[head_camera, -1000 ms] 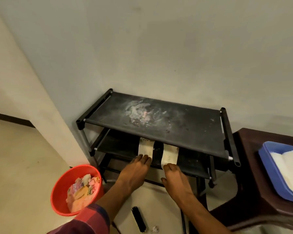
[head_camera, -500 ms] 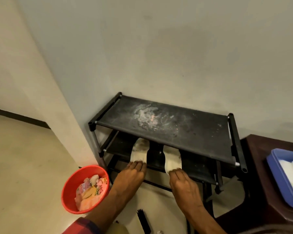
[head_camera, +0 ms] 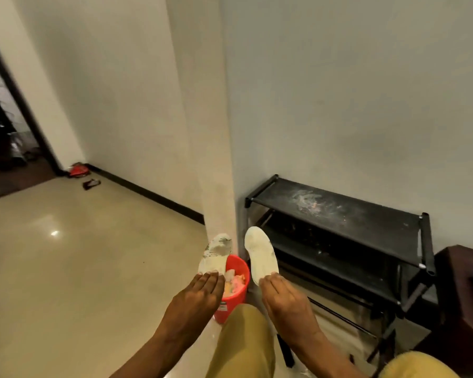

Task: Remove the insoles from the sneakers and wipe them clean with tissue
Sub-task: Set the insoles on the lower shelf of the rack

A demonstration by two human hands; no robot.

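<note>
Two stained insoles, no legible markings

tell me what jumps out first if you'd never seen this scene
Two pale insoles held up side by side in the middle: the left hand grips the left insole, smeared with dark grime near its top, and the right hand grips the cleaner right insole. Just behind them on the floor sits a bright red bucket with crumpled scraps inside. To the right, against the wall, stands a black shoe rack whose top shelf is scuffed with whitish dust.
</note>
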